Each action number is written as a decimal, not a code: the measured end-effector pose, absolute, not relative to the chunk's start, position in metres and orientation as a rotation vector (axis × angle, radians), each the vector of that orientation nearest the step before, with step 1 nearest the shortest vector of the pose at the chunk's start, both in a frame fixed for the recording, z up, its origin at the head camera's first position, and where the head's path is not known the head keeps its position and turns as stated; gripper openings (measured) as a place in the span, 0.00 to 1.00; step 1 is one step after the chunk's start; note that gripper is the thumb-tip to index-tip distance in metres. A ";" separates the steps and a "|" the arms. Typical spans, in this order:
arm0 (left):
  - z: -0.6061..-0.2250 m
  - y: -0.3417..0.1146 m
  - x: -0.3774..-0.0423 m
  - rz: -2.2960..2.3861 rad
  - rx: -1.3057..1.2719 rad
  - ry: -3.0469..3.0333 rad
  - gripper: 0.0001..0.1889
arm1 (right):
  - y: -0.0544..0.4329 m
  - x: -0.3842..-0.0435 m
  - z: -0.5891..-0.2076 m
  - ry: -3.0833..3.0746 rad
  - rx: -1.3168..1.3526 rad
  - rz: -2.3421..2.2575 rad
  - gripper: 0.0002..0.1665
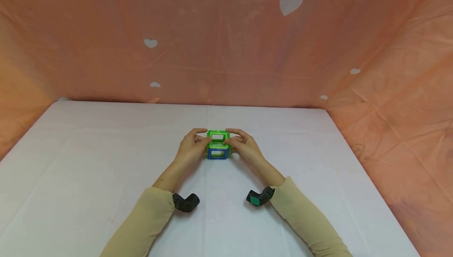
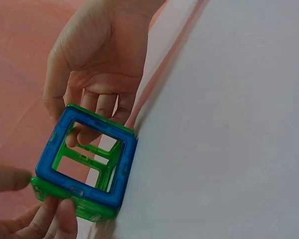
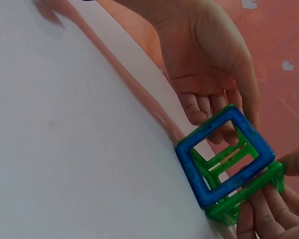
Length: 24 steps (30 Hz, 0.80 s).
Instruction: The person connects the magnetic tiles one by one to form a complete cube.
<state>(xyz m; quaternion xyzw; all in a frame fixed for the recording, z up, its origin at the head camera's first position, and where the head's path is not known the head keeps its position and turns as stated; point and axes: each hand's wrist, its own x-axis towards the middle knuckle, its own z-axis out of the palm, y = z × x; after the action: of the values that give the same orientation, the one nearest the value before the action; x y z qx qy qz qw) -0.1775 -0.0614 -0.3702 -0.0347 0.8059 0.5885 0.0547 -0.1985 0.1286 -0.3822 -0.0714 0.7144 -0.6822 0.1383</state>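
Observation:
A small cube-shaped block of magnetic building tiles [image 1: 218,144] is held over the white table, green-framed on top and sides with a blue square tile [image 2: 118,198] as its front face. The left hand [image 1: 190,147] grips it from the left, thumb at the near top edge and index finger at the far corner. On the other side the right hand [image 1: 247,147] holds it in a mirrored grip. Through the hollow blue frame, more green tiles [image 3: 229,158] show inside, with fingertips of the left hand [image 3: 204,55] behind them.
The white-covered table [image 1: 106,151] spreads around the hands. An orange curtain [image 1: 219,44] with pale hearts stands behind it and along the sides. Dark wrist devices [image 1: 186,202] jut inward from both beige sleeves [image 1: 304,217].

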 end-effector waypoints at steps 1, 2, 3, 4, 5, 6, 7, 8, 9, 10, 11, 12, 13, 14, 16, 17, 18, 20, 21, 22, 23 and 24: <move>-0.370 -0.061 -0.179 1.774 -0.123 2.464 0.22 | 0.128 -0.198 -0.382 2.062 -0.193 -1.977 0.25; -0.370 -0.060 -0.180 1.765 -0.141 2.477 0.22 | 0.127 -0.198 -0.383 2.058 -0.179 -1.980 0.25; -0.369 -0.060 -0.181 1.758 -0.148 2.491 0.21 | 0.126 -0.198 -0.383 2.059 -0.171 -1.981 0.25; -0.369 -0.060 -0.182 1.753 -0.152 2.502 0.21 | 0.125 -0.198 -0.383 2.063 -0.166 -1.982 0.25; -0.369 -0.060 -0.182 1.749 -0.151 2.512 0.20 | 0.125 -0.198 -0.383 2.068 -0.160 -1.983 0.25; -0.368 -0.060 -0.183 1.745 -0.151 2.518 0.20 | 0.125 -0.199 -0.383 2.076 -0.154 -1.981 0.24; -0.368 -0.060 -0.184 1.743 -0.150 2.519 0.19 | 0.124 -0.199 -0.383 2.082 -0.150 -1.979 0.24; -0.368 -0.060 -0.184 1.740 -0.147 2.522 0.19 | 0.124 -0.199 -0.382 2.083 -0.147 -1.979 0.24; -0.367 -0.060 -0.185 1.738 -0.142 2.524 0.19 | 0.124 -0.200 -0.382 2.088 -0.143 -1.981 0.24; -0.368 -0.060 -0.185 1.734 -0.136 2.527 0.19 | 0.124 -0.200 -0.382 2.091 -0.135 -1.983 0.24; -0.368 -0.060 -0.185 1.730 -0.126 2.531 0.19 | 0.123 -0.201 -0.382 2.096 -0.128 -1.983 0.24; -0.368 -0.060 -0.185 1.724 -0.114 2.540 0.18 | 0.123 -0.201 -0.382 2.099 -0.122 -1.985 0.24; -0.368 -0.060 -0.185 1.719 -0.101 2.549 0.18 | 0.123 -0.201 -0.383 2.105 -0.120 -1.985 0.25; -0.369 -0.060 -0.185 1.716 -0.091 2.557 0.18 | 0.123 -0.201 -0.383 2.103 -0.116 -1.989 0.25; -0.370 -0.060 -0.185 1.707 -0.072 2.575 0.18 | 0.123 -0.202 -0.385 2.104 -0.115 -1.992 0.25; -0.370 -0.060 -0.185 1.707 -0.065 2.581 0.18 | 0.123 -0.202 -0.385 2.100 -0.118 -1.996 0.25; -0.370 -0.060 -0.185 1.706 -0.062 2.584 0.18 | 0.124 -0.202 -0.386 2.095 -0.122 -2.000 0.25; -0.371 -0.059 -0.185 1.708 -0.062 2.588 0.18 | 0.124 -0.202 -0.388 2.095 -0.139 -2.005 0.24; -0.372 -0.059 -0.185 1.709 -0.063 2.588 0.18 | 0.125 -0.203 -0.389 2.098 -0.151 -2.007 0.24; -0.372 -0.058 -0.186 1.711 -0.068 2.587 0.17 | 0.125 -0.204 -0.390 2.100 -0.160 -2.011 0.24; -0.373 -0.058 -0.186 1.712 -0.068 2.588 0.17 | 0.125 -0.204 -0.390 2.100 -0.171 -2.014 0.24; -0.373 -0.058 -0.186 1.712 -0.070 2.590 0.17 | 0.126 -0.204 -0.391 2.104 -0.181 -2.015 0.24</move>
<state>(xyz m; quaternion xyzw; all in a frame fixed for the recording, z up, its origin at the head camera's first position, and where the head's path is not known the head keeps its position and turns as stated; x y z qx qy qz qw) -0.1860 -0.0580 -0.3727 -0.0226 0.8339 0.5512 0.0181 -0.2043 0.1255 -0.3908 -0.0615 0.7164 -0.6860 0.1110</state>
